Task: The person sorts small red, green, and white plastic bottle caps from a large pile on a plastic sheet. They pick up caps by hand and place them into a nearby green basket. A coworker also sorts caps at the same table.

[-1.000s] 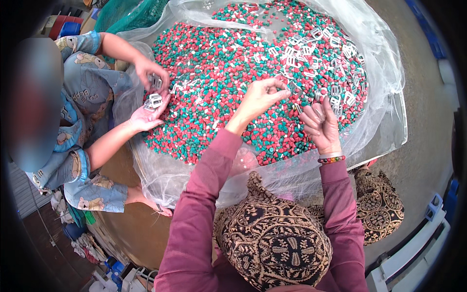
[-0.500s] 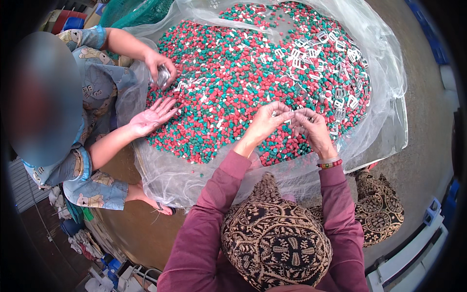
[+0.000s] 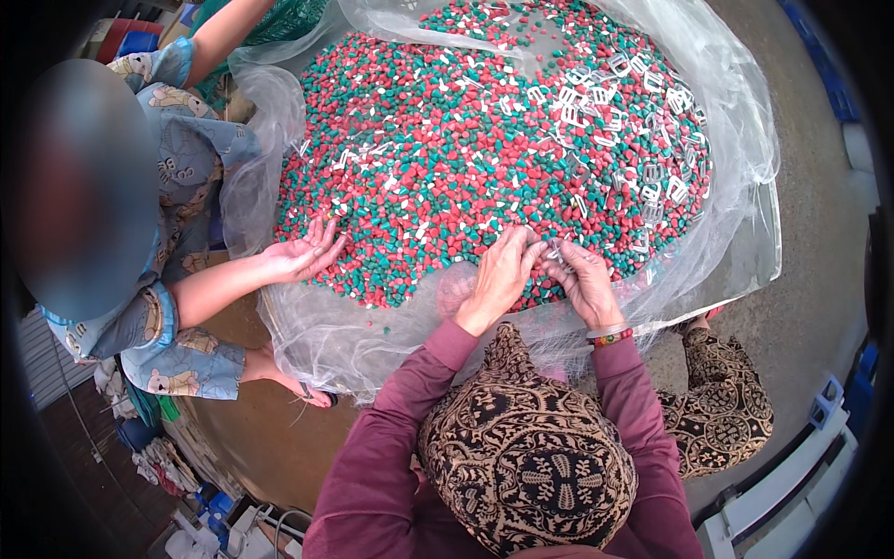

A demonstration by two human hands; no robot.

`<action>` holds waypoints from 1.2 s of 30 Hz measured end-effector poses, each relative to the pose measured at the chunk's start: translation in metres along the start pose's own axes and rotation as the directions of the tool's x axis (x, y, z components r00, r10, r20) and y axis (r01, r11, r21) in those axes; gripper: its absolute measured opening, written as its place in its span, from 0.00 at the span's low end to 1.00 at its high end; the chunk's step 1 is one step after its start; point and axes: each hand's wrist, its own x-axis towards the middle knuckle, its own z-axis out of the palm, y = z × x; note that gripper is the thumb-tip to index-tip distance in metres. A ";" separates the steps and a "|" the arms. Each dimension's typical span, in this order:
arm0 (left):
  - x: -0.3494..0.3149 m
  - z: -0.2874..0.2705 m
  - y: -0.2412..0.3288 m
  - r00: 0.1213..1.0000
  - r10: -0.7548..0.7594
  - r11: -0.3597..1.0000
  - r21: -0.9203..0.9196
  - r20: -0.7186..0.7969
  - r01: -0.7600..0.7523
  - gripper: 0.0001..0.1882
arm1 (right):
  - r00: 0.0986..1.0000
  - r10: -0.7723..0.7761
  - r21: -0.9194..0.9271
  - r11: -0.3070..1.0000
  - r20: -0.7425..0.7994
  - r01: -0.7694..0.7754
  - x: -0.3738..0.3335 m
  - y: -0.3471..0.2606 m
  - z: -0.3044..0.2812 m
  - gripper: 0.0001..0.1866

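Observation:
My left hand and my right hand meet fingertip to fingertip above the near edge of a heap of small red, green and white pieces. Pinched between them is a small pale piece, too small to make out in full. Both hands have thumb and fingers closed together. Beside my left wrist lies a round see-through pinkish thing, its kind unclear. White plastic buckle-like frames are scattered over the heap's right side.
The heap lies on pale mesh netting gathered round its rim. To the left sits a co-worker, whose open hand rests palm up at the heap's edge; the other arm reaches toward green netting. A white and blue rack stands lower right.
My hands have come down and slightly nearer to me, still pinched together. The co-worker's far hand has left the heap and gone up out of view; the near hand has lowered slightly.

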 end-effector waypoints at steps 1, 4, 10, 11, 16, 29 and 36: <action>0.000 -0.001 0.001 0.999 -0.026 1.000 -0.010 0.029 0.026 0.11 | 0.997 -0.065 0.033 0.997 -0.051 0.066 0.000 0.000 0.001 0.14; 0.001 -0.005 0.008 0.988 -0.081 0.995 -0.050 0.130 0.088 0.13 | 0.986 -0.160 0.115 0.980 -0.039 0.163 0.003 0.002 -0.008 0.13; 0.004 -0.010 0.014 0.966 -0.063 0.998 0.003 0.250 0.064 0.14 | 0.991 -0.136 0.095 0.986 0.017 0.134 0.000 0.005 0.005 0.11; 0.005 -0.013 0.015 0.956 -0.059 0.998 0.010 0.286 0.059 0.14 | 0.993 -0.118 0.032 0.993 -0.010 0.118 -0.003 0.001 0.009 0.11; 0.003 -0.033 0.033 0.937 -0.138 0.989 -0.009 0.321 0.149 0.14 | 0.995 -0.102 -0.277 0.957 -0.025 0.091 -0.006 -0.010 0.016 0.09; 0.006 -0.017 0.014 0.909 -0.084 0.957 -0.220 0.408 0.187 0.10 | 0.966 -0.216 -0.330 0.930 -0.139 0.161 -0.012 -0.025 0.017 0.05; 0.005 -0.025 0.007 0.913 -0.078 0.891 -0.383 0.399 0.243 0.08 | 0.983 -0.179 -0.160 0.972 -0.045 0.170 -0.021 -0.050 0.004 0.06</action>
